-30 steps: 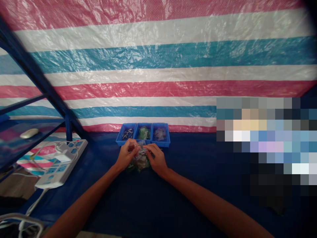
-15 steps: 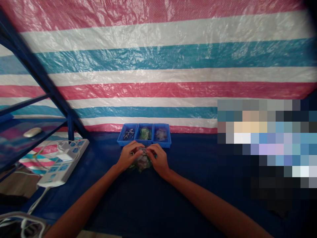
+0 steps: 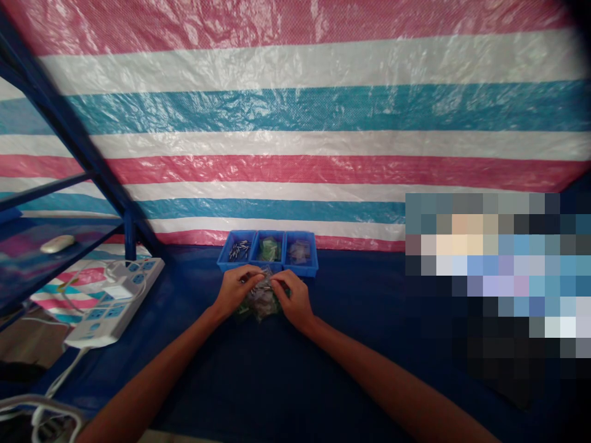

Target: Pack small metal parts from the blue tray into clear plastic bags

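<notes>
My left hand (image 3: 236, 290) and my right hand (image 3: 294, 299) face each other over the blue table, thumbs and fingertips pinched. Between them is a small clear plastic bag (image 3: 266, 278), gripped at its edges by both hands. What the bag contains is too small to make out. Right below my fingers lies a pile of clear and greenish plastic packets (image 3: 261, 307), partly hidden by the hands. Just beyond stand three joined blue bins: the left bin (image 3: 223, 267) holds thin metal pieces, the middle bin (image 3: 271, 266) green packets, the right bin (image 3: 302, 271) clear bags.
On the left, a white power strip (image 3: 95, 329) with plugs and cables lies by a blue metal frame (image 3: 130, 237). A white computer mouse (image 3: 58, 244) rests on a shelf there. Striped plastic sheeting (image 3: 277, 147) hangs behind the table. A blurred-out patch covers the right side.
Both hands stay over the pile, with their fingertips slightly shifted, and the clear bag between them shows more plainly. The whole view has moved a little.
</notes>
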A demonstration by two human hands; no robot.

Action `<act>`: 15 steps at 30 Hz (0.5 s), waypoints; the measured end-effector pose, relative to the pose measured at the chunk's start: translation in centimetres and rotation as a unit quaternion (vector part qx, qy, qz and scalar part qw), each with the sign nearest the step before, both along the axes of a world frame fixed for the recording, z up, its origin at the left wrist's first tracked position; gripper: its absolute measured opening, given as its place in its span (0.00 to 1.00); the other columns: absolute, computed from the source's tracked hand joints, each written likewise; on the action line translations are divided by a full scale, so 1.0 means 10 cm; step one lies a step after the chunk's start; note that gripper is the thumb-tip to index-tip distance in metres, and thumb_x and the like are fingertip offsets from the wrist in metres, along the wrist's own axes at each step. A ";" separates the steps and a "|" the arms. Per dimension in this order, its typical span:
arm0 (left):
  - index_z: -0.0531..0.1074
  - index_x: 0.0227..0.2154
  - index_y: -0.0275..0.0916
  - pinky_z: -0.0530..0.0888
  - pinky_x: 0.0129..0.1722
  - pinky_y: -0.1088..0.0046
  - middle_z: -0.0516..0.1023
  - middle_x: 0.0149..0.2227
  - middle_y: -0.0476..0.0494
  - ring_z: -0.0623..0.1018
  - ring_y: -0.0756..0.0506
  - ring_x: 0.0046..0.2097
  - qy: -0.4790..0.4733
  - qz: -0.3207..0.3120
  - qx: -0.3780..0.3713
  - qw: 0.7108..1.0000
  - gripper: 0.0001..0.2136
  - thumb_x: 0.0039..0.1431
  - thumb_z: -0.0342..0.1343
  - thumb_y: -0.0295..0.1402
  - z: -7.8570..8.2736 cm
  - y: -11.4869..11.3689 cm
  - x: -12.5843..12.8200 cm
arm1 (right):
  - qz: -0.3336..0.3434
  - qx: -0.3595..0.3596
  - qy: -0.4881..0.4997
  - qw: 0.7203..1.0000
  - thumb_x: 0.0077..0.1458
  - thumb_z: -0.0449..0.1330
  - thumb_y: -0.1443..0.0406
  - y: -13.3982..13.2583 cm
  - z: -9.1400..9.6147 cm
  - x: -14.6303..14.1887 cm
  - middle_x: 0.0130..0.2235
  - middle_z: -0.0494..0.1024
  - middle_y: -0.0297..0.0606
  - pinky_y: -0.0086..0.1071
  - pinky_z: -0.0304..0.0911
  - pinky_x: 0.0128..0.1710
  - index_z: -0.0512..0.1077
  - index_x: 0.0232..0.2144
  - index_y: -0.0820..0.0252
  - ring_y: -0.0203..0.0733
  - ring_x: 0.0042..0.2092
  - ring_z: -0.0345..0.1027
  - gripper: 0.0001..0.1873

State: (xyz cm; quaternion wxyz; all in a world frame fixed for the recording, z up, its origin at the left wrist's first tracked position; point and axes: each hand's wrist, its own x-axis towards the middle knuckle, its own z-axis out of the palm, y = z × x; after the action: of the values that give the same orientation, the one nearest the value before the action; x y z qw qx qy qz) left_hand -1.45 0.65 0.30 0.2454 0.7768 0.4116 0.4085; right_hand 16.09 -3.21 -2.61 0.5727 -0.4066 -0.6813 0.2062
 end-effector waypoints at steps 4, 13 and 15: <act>0.76 0.31 0.38 0.72 0.39 0.73 0.79 0.34 0.45 0.77 0.47 0.36 0.033 -0.020 0.040 0.998 0.07 0.56 0.56 0.35 0.06 -0.04 0.01 | -0.006 -0.015 0.005 1.000 0.59 0.53 0.63 0.01 -0.02 0.00 0.32 0.72 0.37 0.29 0.62 0.34 0.71 0.34 0.60 0.37 0.33 0.66 0.09; 0.75 0.30 0.35 0.73 0.30 0.76 0.79 0.32 0.45 0.77 0.48 0.30 -0.044 0.021 0.004 0.999 0.10 0.50 0.61 0.38 0.00 -0.02 0.02 | -0.017 -0.017 0.007 1.000 0.59 0.52 0.63 0.03 -0.04 0.00 0.32 0.73 0.37 0.29 0.61 0.33 0.71 0.32 0.59 0.38 0.33 0.66 0.09; 0.76 0.30 0.35 0.72 0.28 0.76 0.79 0.31 0.45 0.76 0.48 0.29 -0.060 0.021 -0.009 0.998 0.10 0.50 0.61 0.38 -0.02 -0.01 0.02 | -0.021 -0.016 0.012 1.000 0.59 0.52 0.63 0.03 -0.04 0.00 0.31 0.72 0.36 0.29 0.61 0.33 0.71 0.32 0.59 0.37 0.33 0.66 0.09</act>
State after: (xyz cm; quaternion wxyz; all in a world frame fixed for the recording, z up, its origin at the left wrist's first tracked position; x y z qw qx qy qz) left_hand -1.27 0.58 0.12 0.2678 0.7398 0.4163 0.4557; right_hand 16.05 -2.96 -3.00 0.5788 -0.4274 -0.6622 0.2094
